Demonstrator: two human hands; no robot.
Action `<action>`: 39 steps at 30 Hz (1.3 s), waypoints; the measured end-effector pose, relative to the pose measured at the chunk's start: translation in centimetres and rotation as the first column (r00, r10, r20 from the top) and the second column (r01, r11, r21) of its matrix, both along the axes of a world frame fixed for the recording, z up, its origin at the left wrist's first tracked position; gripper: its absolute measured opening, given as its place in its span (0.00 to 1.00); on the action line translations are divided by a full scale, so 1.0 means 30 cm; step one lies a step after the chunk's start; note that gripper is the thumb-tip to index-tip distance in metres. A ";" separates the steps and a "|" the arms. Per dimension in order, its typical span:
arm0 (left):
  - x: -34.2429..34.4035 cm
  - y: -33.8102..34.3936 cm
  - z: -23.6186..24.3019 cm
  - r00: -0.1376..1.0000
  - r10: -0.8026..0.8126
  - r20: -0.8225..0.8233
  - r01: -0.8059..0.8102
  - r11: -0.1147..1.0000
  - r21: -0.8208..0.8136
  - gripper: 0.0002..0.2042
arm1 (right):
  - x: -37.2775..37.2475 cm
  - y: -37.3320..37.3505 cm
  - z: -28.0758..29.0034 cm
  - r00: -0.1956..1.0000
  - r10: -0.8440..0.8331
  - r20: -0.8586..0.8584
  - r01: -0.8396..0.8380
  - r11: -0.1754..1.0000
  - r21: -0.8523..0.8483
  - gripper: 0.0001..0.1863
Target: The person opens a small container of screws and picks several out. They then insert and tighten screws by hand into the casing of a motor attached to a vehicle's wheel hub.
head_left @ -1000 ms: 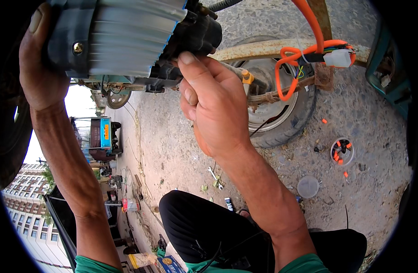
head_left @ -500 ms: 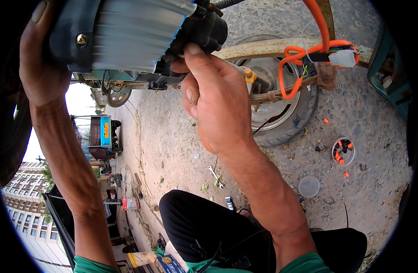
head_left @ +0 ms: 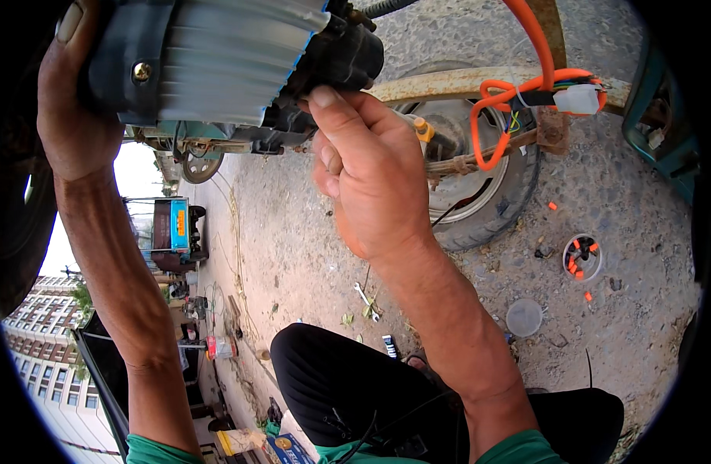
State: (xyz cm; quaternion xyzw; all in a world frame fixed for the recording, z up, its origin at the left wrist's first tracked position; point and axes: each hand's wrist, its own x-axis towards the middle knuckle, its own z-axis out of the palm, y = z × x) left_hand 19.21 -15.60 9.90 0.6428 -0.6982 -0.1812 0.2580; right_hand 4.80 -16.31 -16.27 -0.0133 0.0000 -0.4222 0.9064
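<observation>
Left of the rusty rail (head_left: 448, 81), our left hand (head_left: 75, 127) cups the ribbed motor (head_left: 224, 66); below the motor's blue edge, our right hand (head_left: 377, 166) is closed, thumb slightly lower than before, pinching what we cannot tell, so fine work probably continues.

- Cannot see the top of the ribbed silver housing (head_left: 228, 69), cut off by the upper edge and smeared by blur.
- Cannot see the left hand's (head_left: 75, 127) fingers fully, mostly hidden behind the housing.
- Cannot make out the right hand's (head_left: 375, 170) exact grip, with the forefinger's tip hidden by the thumb.
- Cannot identify the pieces inside the clear cup (head_left: 601, 267), too small.
</observation>
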 end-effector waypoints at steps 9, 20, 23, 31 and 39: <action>0.027 0.003 0.015 0.998 0.030 0.061 -0.025 0.997 -0.080 0.20 | -0.005 -0.011 0.014 0.999 0.047 -0.028 -0.048 0.998 -0.033 0.15; -0.022 -0.004 -0.019 0.997 0.057 0.053 -0.053 0.996 -0.067 0.19 | -0.024 -0.019 0.026 0.996 0.055 -0.071 -0.060 0.996 -0.068 0.14; -0.026 -0.003 -0.018 0.995 0.072 0.070 -0.066 0.994 -0.081 0.19 | -0.033 -0.022 0.027 0.994 0.105 -0.024 -0.105 0.994 -0.040 0.14; -0.038 0.004 -0.026 0.993 0.026 0.116 -0.018 0.998 -0.065 0.17 | -0.040 -0.021 0.037 0.992 0.123 -0.039 -0.124 0.992 -0.023 0.14; 0.047 0.012 0.006 0.995 -0.047 0.083 0.053 0.996 -0.073 0.18 | -0.025 0.001 0.029 0.989 0.098 0.109 -0.113 0.984 0.137 0.09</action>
